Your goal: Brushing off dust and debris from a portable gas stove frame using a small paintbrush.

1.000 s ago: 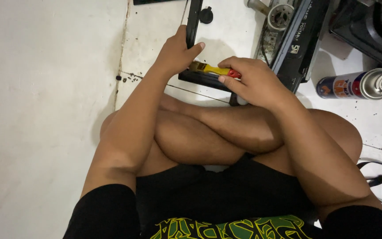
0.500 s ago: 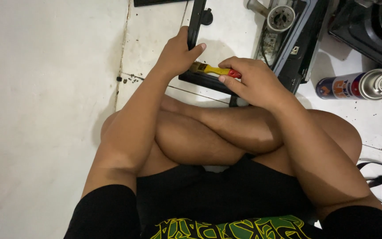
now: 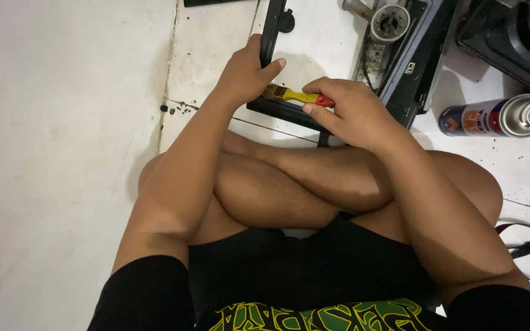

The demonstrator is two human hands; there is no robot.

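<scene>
Across the top centre of the frame a black metal frame [image 3: 272,37] lies on the white tiled floor [image 3: 62,92]; the left hand [image 3: 243,76] grips its upright bar, fingers wrapped; the right hand [image 3: 354,113], fingers curled, pinches a small yellow-and-red brush [image 3: 299,96] against the frame's lower bar; a spray can [image 3: 498,116] lies at right.

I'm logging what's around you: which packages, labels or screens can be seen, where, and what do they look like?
Spray can: lying on its side on the floor at right, cylinder, blue, orange and silver with a printed wrap.
Small label: pale mark on the dark machine body beyond the right hand.
No screens.
</scene>
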